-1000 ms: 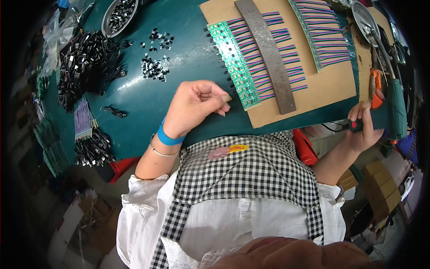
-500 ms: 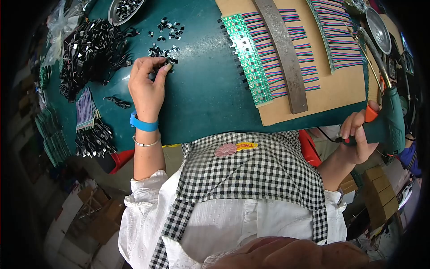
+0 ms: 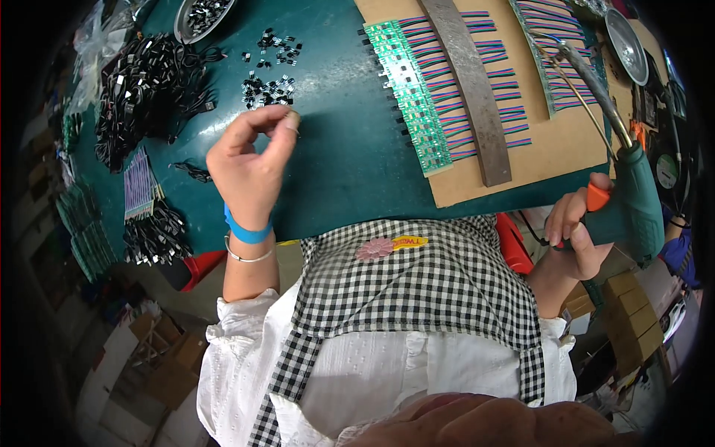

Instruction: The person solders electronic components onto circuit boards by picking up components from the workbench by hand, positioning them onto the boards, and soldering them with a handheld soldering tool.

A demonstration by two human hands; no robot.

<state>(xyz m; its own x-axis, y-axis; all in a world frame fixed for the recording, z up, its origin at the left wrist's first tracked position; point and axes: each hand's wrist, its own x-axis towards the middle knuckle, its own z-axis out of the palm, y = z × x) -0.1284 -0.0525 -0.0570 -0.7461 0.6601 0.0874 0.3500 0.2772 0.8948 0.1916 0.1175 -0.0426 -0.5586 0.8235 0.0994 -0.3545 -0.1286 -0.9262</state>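
Note:
My left hand (image 3: 252, 167) is closed in a pinch, thumb against forefinger, above the green tabletop. Whatever sits at its fingertips is too small to make out. Just beyond it lie loose heaps of small black parts with metal legs (image 3: 268, 91). On the right, my right hand (image 3: 577, 231) grips a green soldering gun (image 3: 639, 197) with an orange trigger. Its metal tip points away from me, over the right-hand row of wired boards (image 3: 538, 71). A panel of green circuit boards (image 3: 410, 93) with coloured wires lies on cardboard, left of the gun.
A rusty metal bar (image 3: 477, 112) lies across the wires on the cardboard sheet (image 3: 562, 156). At the left are a heap of black cables (image 3: 145, 86) and a wired bundle (image 3: 141, 186). Metal dishes stand at the far left (image 3: 182, 26) and far right (image 3: 627, 46).
My left hand has drawn back from the heap of small black parts, toward me and slightly right, fingers still pinched. The soldering gun has shifted left and slightly nearer in my right hand.

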